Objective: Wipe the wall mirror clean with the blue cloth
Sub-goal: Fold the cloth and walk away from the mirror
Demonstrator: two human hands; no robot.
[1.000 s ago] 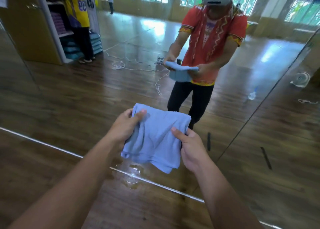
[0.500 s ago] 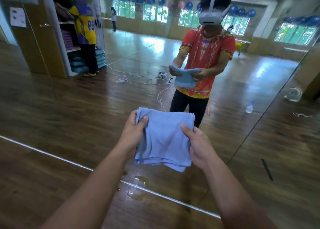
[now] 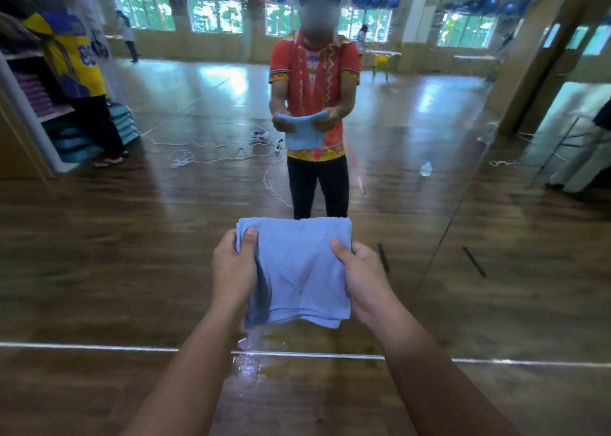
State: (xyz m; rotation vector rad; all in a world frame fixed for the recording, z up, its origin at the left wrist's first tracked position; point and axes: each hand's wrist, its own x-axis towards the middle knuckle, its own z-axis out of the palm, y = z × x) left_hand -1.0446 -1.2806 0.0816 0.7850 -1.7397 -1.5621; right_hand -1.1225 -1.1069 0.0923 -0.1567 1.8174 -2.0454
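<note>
Wood floor, wet patch at the mirror's base. Left hand and right hand each pinch a side of the folded blue cloth, thumbs on top, fingers hidden underneath. Wall mirror lies beyond the fingertips, apart from the cloth.

My blue cloth is soft, matt terry. The wall mirror is glossy glass, the floor polished wood.

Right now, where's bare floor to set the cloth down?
Bare wood floor lies left of the left forearm, below the mirror's bottom edge; another patch lies right of the right forearm. Crowded in the middle: a wet patch at the mirror's foot, between the forearms, with the left hand and right hand gripping the blue cloth.
</note>
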